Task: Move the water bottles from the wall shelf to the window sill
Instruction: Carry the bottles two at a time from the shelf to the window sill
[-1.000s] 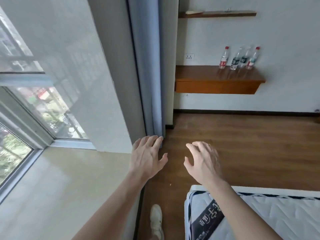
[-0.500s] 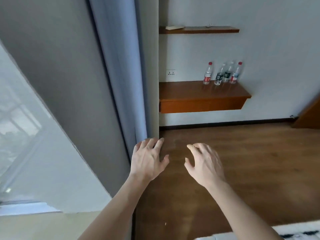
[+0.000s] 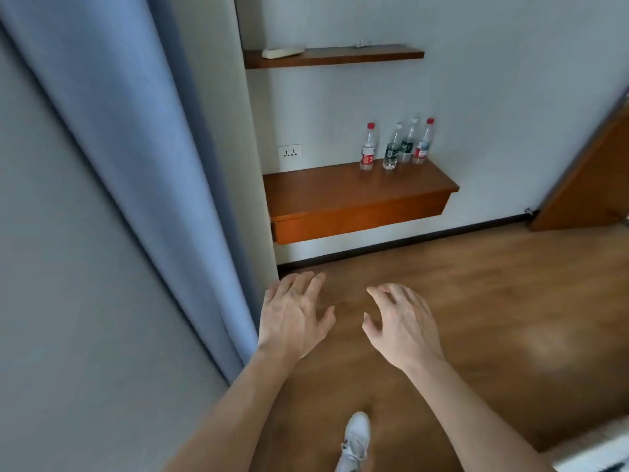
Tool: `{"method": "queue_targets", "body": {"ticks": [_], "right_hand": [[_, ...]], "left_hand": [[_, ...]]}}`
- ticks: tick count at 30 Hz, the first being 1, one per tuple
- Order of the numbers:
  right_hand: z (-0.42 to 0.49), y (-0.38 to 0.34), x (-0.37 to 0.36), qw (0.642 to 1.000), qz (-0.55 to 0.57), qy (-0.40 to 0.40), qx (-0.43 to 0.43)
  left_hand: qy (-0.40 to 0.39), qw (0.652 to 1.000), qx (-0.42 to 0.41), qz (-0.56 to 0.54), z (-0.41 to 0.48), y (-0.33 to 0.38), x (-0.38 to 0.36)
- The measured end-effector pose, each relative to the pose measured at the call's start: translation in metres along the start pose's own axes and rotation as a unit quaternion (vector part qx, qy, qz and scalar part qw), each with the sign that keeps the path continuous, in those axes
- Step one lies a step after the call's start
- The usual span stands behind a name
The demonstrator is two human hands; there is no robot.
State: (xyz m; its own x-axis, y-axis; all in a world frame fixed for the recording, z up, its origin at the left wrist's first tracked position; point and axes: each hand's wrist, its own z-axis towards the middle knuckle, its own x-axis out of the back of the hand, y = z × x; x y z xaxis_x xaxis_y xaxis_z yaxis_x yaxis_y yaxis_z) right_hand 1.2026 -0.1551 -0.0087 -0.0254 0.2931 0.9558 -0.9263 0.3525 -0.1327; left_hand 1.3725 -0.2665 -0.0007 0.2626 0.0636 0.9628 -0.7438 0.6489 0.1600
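Several clear water bottles stand upright on a wooden wall shelf (image 3: 326, 195) ahead of me. A red-capped, red-labelled bottle (image 3: 368, 148) stands apart on the left. To its right cluster two dark-labelled bottles (image 3: 392, 153) (image 3: 407, 143) and another red-capped bottle (image 3: 422, 143). My left hand (image 3: 292, 318) and my right hand (image 3: 401, 325) hover over the floor, well short of the shelf, fingers spread, holding nothing. The window sill is out of view.
A blue curtain (image 3: 136, 158) and a grey wall fill the left side. A higher thin shelf (image 3: 357, 56) carries a white object. A wall socket (image 3: 289, 152) sits left of the bottles. A wooden door (image 3: 592, 178) stands at right. My white shoe (image 3: 355, 441) steps on the wooden floor.
The view has swung away from the window toward the shelf, which is now closer and larger. The window and the mattress have left the frame. Both hands stay open and empty.
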Motion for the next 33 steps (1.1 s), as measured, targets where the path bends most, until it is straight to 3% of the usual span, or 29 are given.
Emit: {"method": "queue_targets", "body": {"ticks": [6,15,33], "right_hand": [[0.084,0.051,-0.019,1.000,-0.009,0.000,-0.027],[0.235,0.156,-0.036,0.998,-0.001,0.007,-0.062],[0.437,0.289,-0.098,0.997,0.010,0.013,-0.074]], "left_hand": [[0.001,0.999,-0.029,0.012,0.103,0.018,-0.032],[-0.013,1.000,-0.008,-0.027,0.285,0.077,-0.075],[-0.008,0.999,-0.013,-0.032,0.522,0.123,-0.155]]}}
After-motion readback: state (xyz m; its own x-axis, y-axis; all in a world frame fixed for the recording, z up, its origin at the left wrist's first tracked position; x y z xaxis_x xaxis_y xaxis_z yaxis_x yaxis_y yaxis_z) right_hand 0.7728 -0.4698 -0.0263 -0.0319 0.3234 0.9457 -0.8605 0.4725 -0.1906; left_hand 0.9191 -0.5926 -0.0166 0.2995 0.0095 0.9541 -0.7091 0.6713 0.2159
